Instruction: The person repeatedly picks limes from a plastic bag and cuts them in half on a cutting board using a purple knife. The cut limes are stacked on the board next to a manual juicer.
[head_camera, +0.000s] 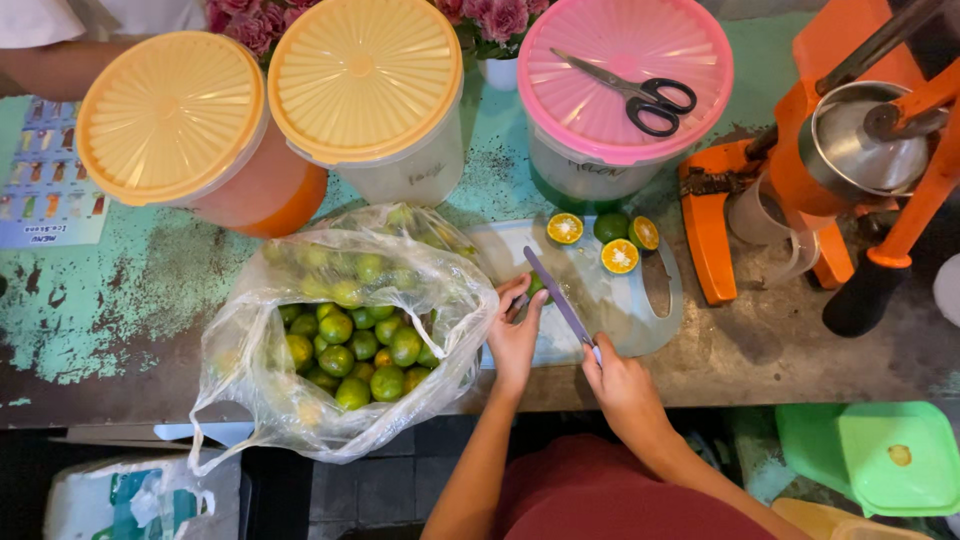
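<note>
My left hand (514, 330) pins a small green citrus fruit (537, 285) on a pale cutting board (640, 320). My right hand (622, 385) grips a knife (556, 295) with a purple blade, laid across that fruit. Several cut halves (620, 256) with orange flesh lie at the board's far edge, beside a whole-looking green piece (610, 226). Just left of my left hand, a clear plastic bag (340, 330) holds many green citrus fruits (355, 350).
Two yellow-lidded tubs (170, 115) (365, 75) and a pink-lidded tub (625, 75) with black-handled scissors (640, 95) on it stand at the back. An orange lever juicer (840, 160) is at right. Green plastic containers (880, 455) sit below right.
</note>
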